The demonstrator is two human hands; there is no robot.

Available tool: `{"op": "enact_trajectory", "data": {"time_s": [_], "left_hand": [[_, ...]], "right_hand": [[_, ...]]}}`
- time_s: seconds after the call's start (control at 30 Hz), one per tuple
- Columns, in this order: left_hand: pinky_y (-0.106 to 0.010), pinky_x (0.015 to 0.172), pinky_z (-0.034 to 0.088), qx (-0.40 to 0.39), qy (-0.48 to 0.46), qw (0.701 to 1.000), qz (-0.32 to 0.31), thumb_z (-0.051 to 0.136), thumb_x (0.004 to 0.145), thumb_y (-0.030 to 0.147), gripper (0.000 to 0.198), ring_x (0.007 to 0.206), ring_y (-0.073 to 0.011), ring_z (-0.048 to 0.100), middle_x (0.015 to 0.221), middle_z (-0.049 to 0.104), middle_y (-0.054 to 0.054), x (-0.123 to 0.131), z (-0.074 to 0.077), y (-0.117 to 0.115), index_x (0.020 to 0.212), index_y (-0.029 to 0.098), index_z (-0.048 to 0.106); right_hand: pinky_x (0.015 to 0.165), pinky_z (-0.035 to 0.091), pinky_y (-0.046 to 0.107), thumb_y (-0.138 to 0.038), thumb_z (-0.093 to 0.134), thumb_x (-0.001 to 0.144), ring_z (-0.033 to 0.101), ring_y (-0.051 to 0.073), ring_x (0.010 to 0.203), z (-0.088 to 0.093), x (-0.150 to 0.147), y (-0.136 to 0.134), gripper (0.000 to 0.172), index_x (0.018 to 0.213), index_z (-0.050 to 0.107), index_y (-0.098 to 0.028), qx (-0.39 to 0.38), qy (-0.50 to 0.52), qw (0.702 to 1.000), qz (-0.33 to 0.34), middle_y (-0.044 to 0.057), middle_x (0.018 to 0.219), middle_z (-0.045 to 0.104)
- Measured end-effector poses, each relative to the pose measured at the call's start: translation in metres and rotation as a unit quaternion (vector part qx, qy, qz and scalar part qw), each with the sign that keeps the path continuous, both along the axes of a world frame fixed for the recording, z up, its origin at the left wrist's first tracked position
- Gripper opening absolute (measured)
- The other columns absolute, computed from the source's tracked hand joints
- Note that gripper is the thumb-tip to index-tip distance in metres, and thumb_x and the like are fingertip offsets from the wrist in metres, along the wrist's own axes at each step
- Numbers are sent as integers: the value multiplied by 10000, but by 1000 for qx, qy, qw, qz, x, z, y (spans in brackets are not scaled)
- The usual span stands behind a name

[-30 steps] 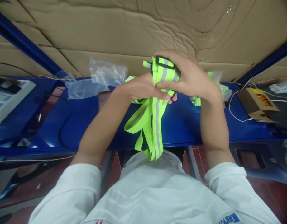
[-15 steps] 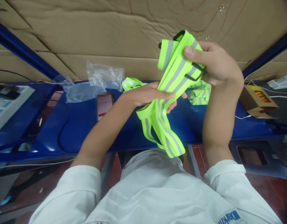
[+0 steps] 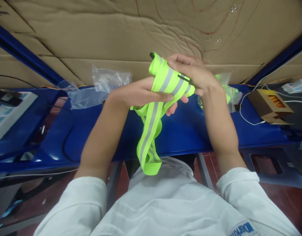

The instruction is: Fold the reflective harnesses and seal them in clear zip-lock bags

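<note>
A neon yellow-green reflective strap (image 3: pixel 153 121) with grey stripes and black buckles is held above the blue table (image 3: pixel 96 131). My left hand (image 3: pixel 143 93) lies under the bundled top part, fingers closed around the bands. My right hand (image 3: pixel 192 73) grips the same bundle from above and the right, fingers curled over it. The loose loops hang down toward my white shirt.
Clear plastic bags (image 3: pixel 109 80) lie at the table's back left. More bagged yellow-green straps (image 3: pixel 227 90) sit behind my right wrist. A small open cardboard box (image 3: pixel 270 105) and white cable are at the right. Cardboard sheets (image 3: pixel 131 32) form the back wall.
My right hand has come back down and leftward from its raised position, wrapping the strap over my left hand. The hanging loops are shorter and more gathered.
</note>
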State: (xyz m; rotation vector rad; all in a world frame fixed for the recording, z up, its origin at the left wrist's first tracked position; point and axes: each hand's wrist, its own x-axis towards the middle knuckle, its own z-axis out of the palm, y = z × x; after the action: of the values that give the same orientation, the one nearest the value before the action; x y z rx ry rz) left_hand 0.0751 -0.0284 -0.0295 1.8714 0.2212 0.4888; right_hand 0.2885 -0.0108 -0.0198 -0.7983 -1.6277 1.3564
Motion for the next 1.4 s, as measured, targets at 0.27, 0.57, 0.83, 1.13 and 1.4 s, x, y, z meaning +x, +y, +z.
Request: {"op": "enact_trajectory", "data": {"time_s": [0.27,0.57,0.83,1.13,1.4], "left_hand": [[-364,942,638,-23,61,998,24,849,914,481,350,956,-277,804,920,807,-65,3,-11,13,1103,186,850],[-431,959,643,-78,64,990,94,888,862,487,419,974,-313,805,991,814,-126,1,-12,12,1109,156,819],[-439,989,625,-50,74,990,109,839,924,470,350,985,-299,793,970,807,-106,-2,-9,12,1060,151,793],[-350,912,614,52,9,992,118,772,988,475,327,955,-230,765,980,802,-91,-2,-14,19,979,149,796],[-418,1031,614,-11,35,989,146,838,907,441,285,1061,-288,773,1002,809,-79,5,-11,10,1008,178,796]], "right_hand": [[518,461,199,-509,724,1026,647,98,573,13,10,-21,407,1272,626,-199,151,-262,946,120,-33,820,754],[548,503,299,-292,935,791,683,191,697,16,0,-27,440,1054,583,-271,116,-249,961,-43,-38,808,725],[752,617,377,-442,950,699,739,273,961,13,17,-12,441,1060,736,-304,94,-171,979,-57,40,1063,799],[915,630,433,-607,699,983,742,275,987,11,9,-20,363,1040,770,-255,199,-204,958,-16,47,1056,795],[932,580,414,-494,806,877,655,274,962,24,9,-36,255,993,687,-301,242,-280,925,-81,24,1036,750]]}}
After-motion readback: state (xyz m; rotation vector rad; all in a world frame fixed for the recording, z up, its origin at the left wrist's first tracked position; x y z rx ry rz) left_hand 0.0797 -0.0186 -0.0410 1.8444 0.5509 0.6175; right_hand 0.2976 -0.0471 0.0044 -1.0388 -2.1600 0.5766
